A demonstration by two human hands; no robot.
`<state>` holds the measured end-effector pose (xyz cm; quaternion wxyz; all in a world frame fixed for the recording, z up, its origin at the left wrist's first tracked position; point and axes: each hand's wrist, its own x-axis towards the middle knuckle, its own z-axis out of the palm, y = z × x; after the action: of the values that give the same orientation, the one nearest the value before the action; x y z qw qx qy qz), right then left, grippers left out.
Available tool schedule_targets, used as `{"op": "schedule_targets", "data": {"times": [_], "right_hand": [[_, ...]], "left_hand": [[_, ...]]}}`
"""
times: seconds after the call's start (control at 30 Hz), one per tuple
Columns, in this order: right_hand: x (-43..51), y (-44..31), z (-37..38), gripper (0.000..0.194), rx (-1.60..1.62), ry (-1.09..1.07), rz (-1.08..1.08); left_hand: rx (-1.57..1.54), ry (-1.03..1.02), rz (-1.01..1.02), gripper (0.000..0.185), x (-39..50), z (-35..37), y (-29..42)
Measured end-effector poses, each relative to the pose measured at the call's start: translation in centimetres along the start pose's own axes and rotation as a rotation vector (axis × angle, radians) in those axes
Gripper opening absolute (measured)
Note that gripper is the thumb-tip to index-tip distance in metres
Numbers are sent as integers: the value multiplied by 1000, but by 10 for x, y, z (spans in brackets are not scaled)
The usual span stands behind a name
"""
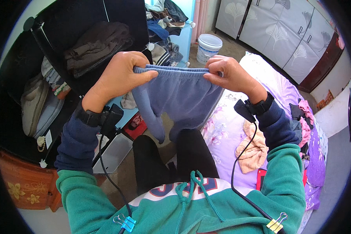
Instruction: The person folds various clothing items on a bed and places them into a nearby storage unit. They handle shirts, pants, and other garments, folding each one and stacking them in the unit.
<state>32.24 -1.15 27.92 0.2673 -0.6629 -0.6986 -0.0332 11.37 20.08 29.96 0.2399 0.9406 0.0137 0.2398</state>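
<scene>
A pair of blue-grey pants (178,90) with a gathered elastic waistband hangs stretched out in front of me. My left hand (125,70) pinches the left end of the waistband between thumb and fingers. At the other end, my right hand (231,73) grips the band the same way. Both legs of the pants dangle down toward my knees, the left one narrow and the right one partly behind my thigh. A wrist strap with a small black device and cable is on each of my wrists.
To the left, black shelving (55,114) holds folded dark clothes (96,44). Blue shelves (181,41) with piled clothing stand behind a white bucket (209,46). On the bed (219,158) at right lie a peach cloth (251,152) and pink and black clothes (304,125). Grey wardrobes (275,32) line the back.
</scene>
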Motion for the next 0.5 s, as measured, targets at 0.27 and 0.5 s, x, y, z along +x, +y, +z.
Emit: {"op": "schedule_targets", "data": {"times": [0.27,0.5], "right_hand": [[-2,-7,11,15,193,-55,230],[17,-8,46,42,226,-157,117]], "left_hand": [[-2,17,11,17,5,8,12],[-36,36,48,24,10,20,19]]}}
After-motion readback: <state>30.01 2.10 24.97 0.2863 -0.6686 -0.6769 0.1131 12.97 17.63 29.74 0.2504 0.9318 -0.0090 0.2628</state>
